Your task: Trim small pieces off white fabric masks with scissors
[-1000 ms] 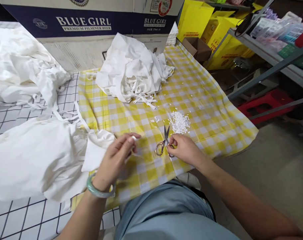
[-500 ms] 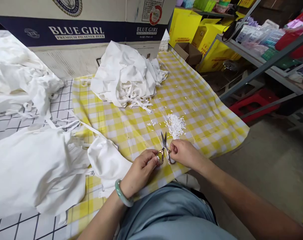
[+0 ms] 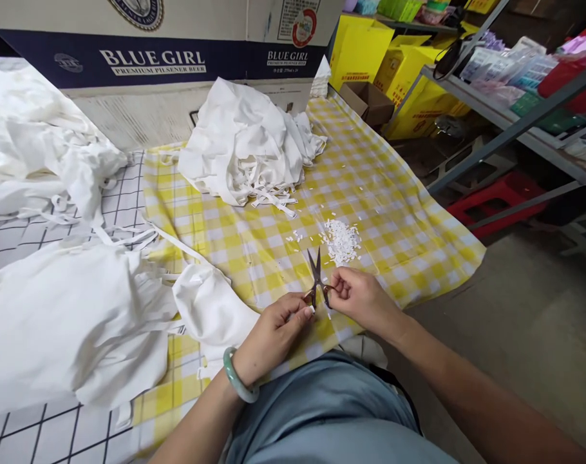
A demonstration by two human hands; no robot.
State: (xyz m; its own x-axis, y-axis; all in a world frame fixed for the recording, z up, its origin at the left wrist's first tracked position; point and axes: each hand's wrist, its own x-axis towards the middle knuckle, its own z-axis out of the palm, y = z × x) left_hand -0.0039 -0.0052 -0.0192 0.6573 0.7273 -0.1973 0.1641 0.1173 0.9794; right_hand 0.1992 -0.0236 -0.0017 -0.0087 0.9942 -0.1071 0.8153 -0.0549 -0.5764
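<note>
Small scissors (image 3: 317, 274) with bronze-coloured handles point away from me, their blades apart. My right hand (image 3: 358, 293) is closed on the right handle loop. Beside the left loop, my left hand (image 3: 286, 322) is closed, thumb against fingers, with a small white piece (image 3: 312, 309) at the thumb tip; its fingertips touch or nearly touch the loop. Just beyond the blades lies a heap of tiny white clippings (image 3: 341, 241). A white cloth piece with straps (image 3: 210, 303) lies left of my left hand, joining a larger white cloth pile (image 3: 75, 322).
A second white cloth heap (image 3: 247, 142) lies before a Blue Girl beer carton (image 3: 143, 64), with more white cloth (image 3: 37, 142) at far left. Yellow checked cloth (image 3: 394, 232) covers the table. A metal shelf (image 3: 510, 122), yellow bags (image 3: 358, 51) and a red stool (image 3: 496, 200) stand at right.
The scissors have turned slightly, their tips swinging left and away from me. My right hand has shifted slightly right. The cloth heaps look unchanged, apart from a small camera shift.
</note>
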